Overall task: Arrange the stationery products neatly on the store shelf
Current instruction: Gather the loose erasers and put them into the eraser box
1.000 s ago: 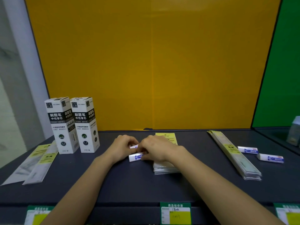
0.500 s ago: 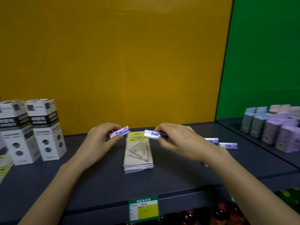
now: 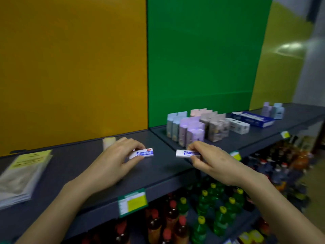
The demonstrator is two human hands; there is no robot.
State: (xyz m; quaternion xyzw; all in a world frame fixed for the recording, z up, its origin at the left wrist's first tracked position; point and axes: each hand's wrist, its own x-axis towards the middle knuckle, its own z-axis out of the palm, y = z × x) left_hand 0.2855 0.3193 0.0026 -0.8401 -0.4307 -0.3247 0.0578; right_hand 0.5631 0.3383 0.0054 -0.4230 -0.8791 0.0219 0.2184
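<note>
My left hand pinches a small white eraser with a blue label just above the dark grey shelf, near its right end in front of the yellow back panel. My right hand holds a second white-and-blue eraser level with the first, over the seam where the shelf meets the one before the green panel. The two erasers are apart, end to end.
A stack of clear-wrapped set squares lies at the left. Pastel boxes, white boxes and a blue box stand on the right shelf. Bottles fill the shelf below. Price tags hang on the front edge.
My view has swung to the right. Both hands have carried their erasers rightward, from over the set-square stack to the right end of the shelf.
</note>
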